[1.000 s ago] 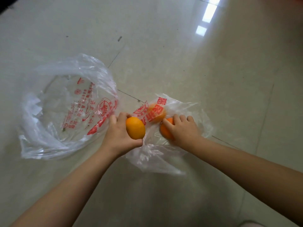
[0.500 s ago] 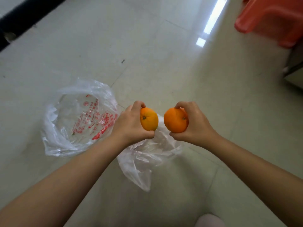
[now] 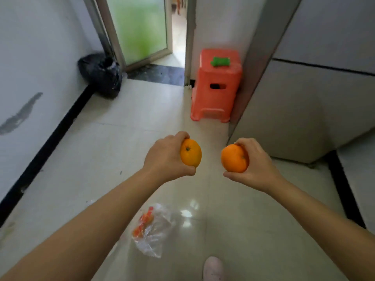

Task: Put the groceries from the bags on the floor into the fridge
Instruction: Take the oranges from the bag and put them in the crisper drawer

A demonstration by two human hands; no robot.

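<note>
My left hand (image 3: 165, 158) grips a yellow-orange orange (image 3: 191, 152), held up in mid-air with its stem end facing me. My right hand (image 3: 256, 165) grips a second, deeper orange-coloured orange (image 3: 233, 158) at the same height, a short gap between the two fruits. Far below them a clear plastic bag with red print (image 3: 151, 230) lies crumpled on the pale floor tiles. The grey fridge (image 3: 300, 94) stands at the right, its doors closed, a dark seam between upper and lower door.
An orange plastic stool (image 3: 216, 86) with a small green object (image 3: 220, 61) on top stands against the fridge's left side. A black rubbish bag (image 3: 101, 75) sits in the far left corner beside a glass door (image 3: 140, 27). My light shoe (image 3: 213, 268) shows at the bottom.
I have lifted both oranges out of the bag and risen; the view swung up from the floor to the room. The bags dropped low in the view, one out of sight.
</note>
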